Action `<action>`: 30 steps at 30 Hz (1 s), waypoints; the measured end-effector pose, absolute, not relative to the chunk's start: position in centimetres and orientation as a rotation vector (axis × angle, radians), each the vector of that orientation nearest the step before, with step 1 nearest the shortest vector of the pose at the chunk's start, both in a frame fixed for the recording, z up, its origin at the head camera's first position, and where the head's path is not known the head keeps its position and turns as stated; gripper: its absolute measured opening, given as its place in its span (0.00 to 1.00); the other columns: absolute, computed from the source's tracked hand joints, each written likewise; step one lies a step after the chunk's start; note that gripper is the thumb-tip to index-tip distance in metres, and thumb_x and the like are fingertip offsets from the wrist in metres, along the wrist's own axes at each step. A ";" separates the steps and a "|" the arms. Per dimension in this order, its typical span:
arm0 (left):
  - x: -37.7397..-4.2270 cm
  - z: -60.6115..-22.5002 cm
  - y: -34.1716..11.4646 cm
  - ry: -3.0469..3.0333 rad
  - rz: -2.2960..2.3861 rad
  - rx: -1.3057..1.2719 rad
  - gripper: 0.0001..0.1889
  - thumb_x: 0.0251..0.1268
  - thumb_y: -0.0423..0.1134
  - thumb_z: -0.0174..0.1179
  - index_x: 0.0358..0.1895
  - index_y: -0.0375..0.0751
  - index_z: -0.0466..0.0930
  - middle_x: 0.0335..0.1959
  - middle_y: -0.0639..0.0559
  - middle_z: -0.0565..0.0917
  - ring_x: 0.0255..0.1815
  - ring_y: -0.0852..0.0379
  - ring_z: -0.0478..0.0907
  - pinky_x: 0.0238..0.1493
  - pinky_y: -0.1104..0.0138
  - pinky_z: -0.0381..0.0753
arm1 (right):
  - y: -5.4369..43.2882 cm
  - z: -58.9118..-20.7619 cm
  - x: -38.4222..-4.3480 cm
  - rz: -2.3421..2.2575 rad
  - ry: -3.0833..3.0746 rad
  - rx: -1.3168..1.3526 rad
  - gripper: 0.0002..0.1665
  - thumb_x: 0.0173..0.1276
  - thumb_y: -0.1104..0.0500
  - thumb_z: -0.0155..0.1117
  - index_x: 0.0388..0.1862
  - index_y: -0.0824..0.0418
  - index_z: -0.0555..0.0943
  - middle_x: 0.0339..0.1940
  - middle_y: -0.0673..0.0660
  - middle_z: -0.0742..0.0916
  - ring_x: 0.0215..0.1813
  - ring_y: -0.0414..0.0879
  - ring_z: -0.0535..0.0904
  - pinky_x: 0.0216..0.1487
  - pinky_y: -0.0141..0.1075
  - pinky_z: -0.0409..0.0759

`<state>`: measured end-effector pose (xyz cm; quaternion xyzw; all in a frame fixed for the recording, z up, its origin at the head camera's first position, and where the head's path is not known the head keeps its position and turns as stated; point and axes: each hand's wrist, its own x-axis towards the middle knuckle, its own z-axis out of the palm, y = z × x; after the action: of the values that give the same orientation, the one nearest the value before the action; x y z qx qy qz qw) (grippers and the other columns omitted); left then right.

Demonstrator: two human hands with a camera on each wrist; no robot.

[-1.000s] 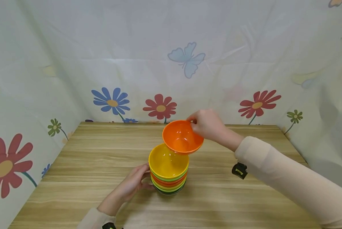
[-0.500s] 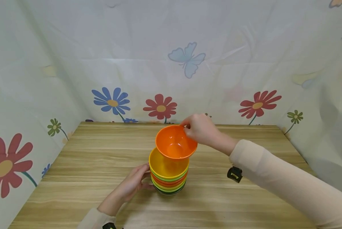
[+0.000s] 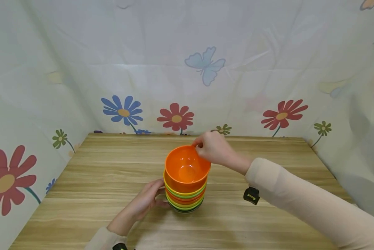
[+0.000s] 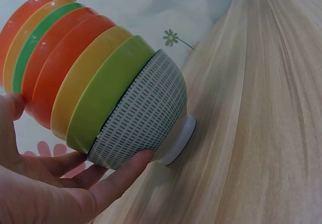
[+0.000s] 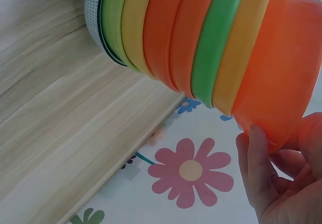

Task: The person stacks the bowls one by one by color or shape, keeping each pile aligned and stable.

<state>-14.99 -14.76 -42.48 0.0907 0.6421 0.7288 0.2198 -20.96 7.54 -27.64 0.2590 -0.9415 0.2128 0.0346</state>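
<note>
By its far right rim, my right hand point(image 3: 215, 147) pinches an orange bowl point(image 3: 187, 168). This bowl sits tilted, its lower part inside the yellow bowl point(image 3: 169, 184) that tops a stack. In the right wrist view, the thumb and fingers point(image 5: 259, 158) grip its edge, and much of its orange wall stands out past the yellow rim. My left hand point(image 3: 143, 201) curves round the stack's left side. The left wrist view shows green, orange and yellow bowls nested above a white bowl with green dashes point(image 4: 146, 108), whose foot stands on the table.
The wood-grain table point(image 3: 112, 173) extends to both sides of the stack. A pale curtain point(image 3: 143, 80) printed with flowers and a butterfly hangs behind the table and along its sides. Black straps point(image 3: 251, 195) carry the wrist cameras.
My right hand has brought the orange bowl down and to the left, from above the stack into the top yellow bowl. My left hand stays in place against the stack.
</note>
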 end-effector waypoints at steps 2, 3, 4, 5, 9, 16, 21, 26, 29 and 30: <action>-15.0 -42.5 -14.8 1.778 2.016 0.259 0.30 0.71 0.56 0.40 0.61 0.31 0.66 0.55 0.43 0.72 0.55 0.50 0.72 0.46 0.51 0.79 | 7.5 -27.7 -20.9 0.665 -2.889 0.802 0.13 0.58 0.67 0.57 0.37 0.61 0.86 0.31 0.55 0.87 0.20 0.41 0.75 0.22 0.28 0.75; -15.0 -42.5 -14.8 1.779 2.015 0.261 0.30 0.71 0.55 0.40 0.61 0.31 0.66 0.56 0.43 0.72 0.55 0.50 0.72 0.46 0.50 0.79 | 7.5 -27.8 -20.8 0.670 -2.888 0.804 0.13 0.58 0.67 0.57 0.37 0.62 0.86 0.31 0.55 0.87 0.20 0.41 0.74 0.22 0.28 0.75; -15.0 -42.5 -14.8 1.780 2.013 0.263 0.30 0.71 0.55 0.40 0.61 0.31 0.65 0.56 0.42 0.72 0.55 0.49 0.72 0.46 0.50 0.79 | 7.5 -27.8 -20.8 0.674 -2.890 0.801 0.13 0.58 0.67 0.57 0.38 0.61 0.86 0.30 0.55 0.87 0.20 0.41 0.74 0.22 0.28 0.75; -15.0 -42.5 -14.8 1.780 2.013 0.263 0.31 0.71 0.55 0.40 0.61 0.31 0.65 0.56 0.42 0.72 0.55 0.49 0.72 0.47 0.51 0.79 | 7.4 -27.9 -20.9 0.679 -2.895 0.796 0.13 0.58 0.67 0.57 0.38 0.61 0.86 0.30 0.55 0.87 0.21 0.41 0.74 0.23 0.28 0.75; -15.0 -42.5 -14.8 1.779 2.010 0.254 0.31 0.70 0.56 0.40 0.62 0.32 0.65 0.58 0.42 0.71 0.56 0.48 0.71 0.47 0.50 0.79 | 7.4 -28.4 -20.9 0.676 -2.891 0.797 0.13 0.57 0.66 0.58 0.37 0.60 0.87 0.30 0.53 0.87 0.23 0.41 0.75 0.24 0.27 0.75; -15.0 -42.4 -14.8 1.777 2.011 0.252 0.31 0.71 0.56 0.40 0.63 0.32 0.64 0.58 0.42 0.70 0.56 0.48 0.71 0.47 0.50 0.79 | 7.1 -28.9 -20.9 0.647 -2.841 0.835 0.12 0.56 0.66 0.58 0.34 0.59 0.87 0.27 0.53 0.87 0.22 0.40 0.75 0.22 0.27 0.73; -14.9 -42.4 -14.9 1.772 2.019 0.270 0.31 0.72 0.55 0.39 0.63 0.30 0.63 0.56 0.42 0.71 0.55 0.49 0.72 0.46 0.50 0.79 | 7.0 -29.3 -20.9 0.630 -2.827 0.842 0.12 0.55 0.66 0.59 0.33 0.58 0.87 0.26 0.52 0.86 0.21 0.40 0.73 0.21 0.27 0.71; -14.9 -42.4 -14.9 1.778 2.014 0.270 0.31 0.71 0.55 0.39 0.63 0.30 0.64 0.57 0.42 0.71 0.55 0.49 0.72 0.46 0.51 0.79 | 7.0 -29.7 -20.9 0.629 -2.815 0.848 0.12 0.54 0.66 0.58 0.32 0.57 0.88 0.26 0.51 0.87 0.23 0.40 0.73 0.22 0.27 0.71; -14.9 -42.4 -14.9 1.783 2.012 0.271 0.31 0.71 0.55 0.39 0.63 0.31 0.65 0.57 0.41 0.71 0.55 0.49 0.72 0.46 0.51 0.79 | 7.0 -29.8 -20.9 0.638 -2.804 0.860 0.12 0.54 0.67 0.58 0.32 0.57 0.88 0.27 0.51 0.87 0.23 0.39 0.73 0.22 0.27 0.69; -14.9 -42.5 -14.9 1.784 2.012 0.270 0.31 0.71 0.55 0.39 0.63 0.31 0.65 0.57 0.41 0.71 0.55 0.49 0.72 0.46 0.51 0.79 | 7.0 -29.8 -20.9 0.638 -2.801 0.865 0.12 0.54 0.67 0.58 0.31 0.57 0.88 0.27 0.51 0.87 0.22 0.39 0.73 0.22 0.27 0.69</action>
<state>-14.95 -14.86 -42.45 0.0977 0.6443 0.7267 0.2175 -20.88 7.02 -29.84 0.2877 -0.9313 0.2121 0.0707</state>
